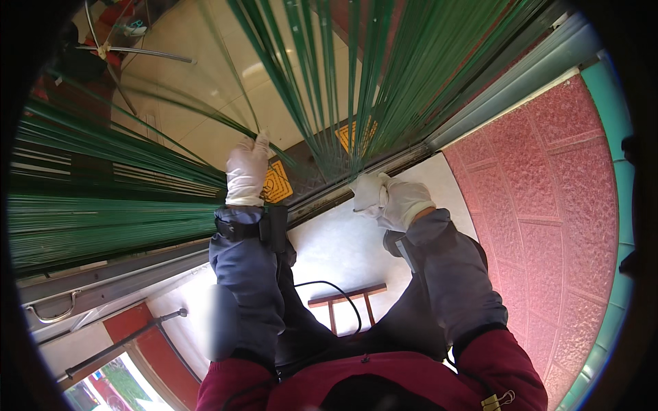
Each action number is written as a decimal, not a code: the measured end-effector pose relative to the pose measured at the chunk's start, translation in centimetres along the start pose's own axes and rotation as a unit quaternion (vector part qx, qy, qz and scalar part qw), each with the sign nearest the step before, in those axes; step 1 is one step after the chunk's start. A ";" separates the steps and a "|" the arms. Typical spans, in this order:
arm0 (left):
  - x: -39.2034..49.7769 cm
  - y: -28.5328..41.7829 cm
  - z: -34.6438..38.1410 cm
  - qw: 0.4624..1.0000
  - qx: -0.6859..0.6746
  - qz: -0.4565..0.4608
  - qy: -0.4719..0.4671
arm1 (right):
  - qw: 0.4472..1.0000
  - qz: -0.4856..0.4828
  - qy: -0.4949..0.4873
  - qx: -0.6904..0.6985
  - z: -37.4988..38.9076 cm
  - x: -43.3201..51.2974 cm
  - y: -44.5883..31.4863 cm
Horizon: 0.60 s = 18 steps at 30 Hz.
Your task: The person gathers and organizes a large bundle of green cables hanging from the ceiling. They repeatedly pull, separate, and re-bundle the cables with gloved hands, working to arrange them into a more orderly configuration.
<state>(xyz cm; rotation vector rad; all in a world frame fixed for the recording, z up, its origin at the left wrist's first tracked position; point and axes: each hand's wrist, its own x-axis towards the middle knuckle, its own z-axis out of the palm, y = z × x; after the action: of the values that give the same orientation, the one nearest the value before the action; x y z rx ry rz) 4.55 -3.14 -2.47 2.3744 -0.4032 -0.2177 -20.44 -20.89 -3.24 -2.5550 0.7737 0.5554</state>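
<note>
A curtain of thin green plastic strands (401,92) hangs in a doorway, parted into two bunches. My left hand (245,169), in a white glove, pinches a few strands at the fingertips, and their loose ends stick out past the fingers. The left bunch of strands (118,226) runs behind that hand. My right hand (411,203), also gloved in white, is closed around a crumpled white cloth (368,194). The cloth is close to the lower ends of the right bunch; whether any strand is inside it is hidden.
Beneath the strands runs a door sill (329,192) beside a dark mat with yellow squares (277,182). Pink textured wall (545,205) stands on the right. A metal door handle (54,311) is at left, a metal rack (133,51) beyond the curtain, a brown wooden frame (347,296) below.
</note>
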 end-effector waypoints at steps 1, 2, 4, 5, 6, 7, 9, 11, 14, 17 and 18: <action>-0.4 0.1 0.2 0.995 0.092 0.025 -0.006 | 1.000 -0.005 0.004 -0.002 0.1 0.0 0.1; -1.0 0.2 0.6 0.980 0.194 0.041 -0.015 | 1.000 -0.011 0.006 0.001 0.2 0.1 0.2; -1.9 0.8 0.7 0.939 0.333 0.070 -0.056 | 1.000 -0.014 0.013 0.004 0.5 0.1 0.5; -2.3 1.2 0.7 0.933 0.337 0.071 -0.100 | 1.000 -0.012 0.018 0.005 0.6 0.1 0.5; -2.6 1.8 0.7 0.926 0.341 0.057 -0.153 | 1.000 -0.009 0.023 0.006 0.6 0.1 0.6; -2.9 2.5 0.8 0.915 0.344 0.043 -0.205 | 1.000 -0.011 0.024 0.015 0.6 0.1 0.7; -3.1 4.0 1.2 0.898 0.263 -0.039 -0.351 | 0.999 -0.009 0.021 0.034 0.4 0.1 0.7; -3.6 5.1 1.4 0.894 0.172 -0.031 -0.413 | 1.000 0.003 0.005 0.013 0.2 0.0 0.6; -4.6 6.1 2.2 0.899 -0.104 -0.051 -0.423 | 1.000 0.012 0.005 0.006 -0.1 -0.2 0.3; -4.6 6.3 3.2 0.875 -0.288 -0.058 -0.384 | 1.000 0.013 0.000 -0.002 -0.1 -0.4 0.2; -4.7 6.3 3.7 0.886 -0.305 -0.049 -0.347 | 1.000 0.006 -0.004 -0.003 -0.1 -0.4 0.3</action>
<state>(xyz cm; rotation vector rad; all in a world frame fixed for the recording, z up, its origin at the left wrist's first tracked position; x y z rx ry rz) -2.23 -8.27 -0.75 1.6294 -0.4535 -1.0903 -20.89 -20.96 -3.04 -2.5533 0.7873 0.5709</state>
